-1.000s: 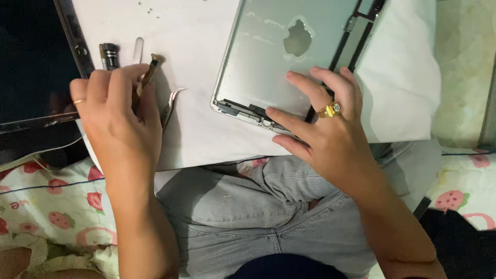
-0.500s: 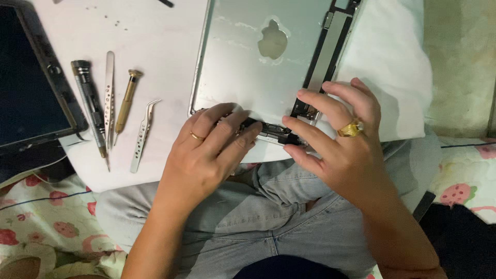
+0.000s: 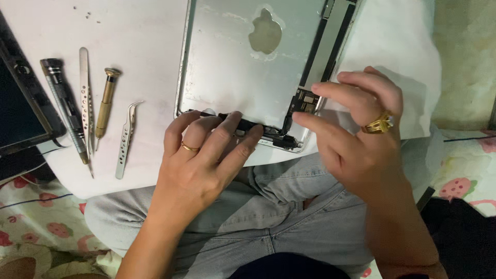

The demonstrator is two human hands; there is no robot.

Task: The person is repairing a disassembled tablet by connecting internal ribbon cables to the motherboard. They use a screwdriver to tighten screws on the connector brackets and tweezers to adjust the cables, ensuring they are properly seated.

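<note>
2 hands work the tablet shell (image 3: 232,67): left hand (image 3: 199,160) presses its lower edge flat-fingered, right hand (image 3: 356,134) pinches narrowly beside it; tweezers (image 3: 125,140) lie left.

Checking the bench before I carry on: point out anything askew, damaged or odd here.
The silver tablet shell lies opened, insides exposed, with patchy residue on the metal and its near edge overhanging the white board. Tiny loose screws sit scattered at the board's top. The tools lie in a tidy row.
</note>
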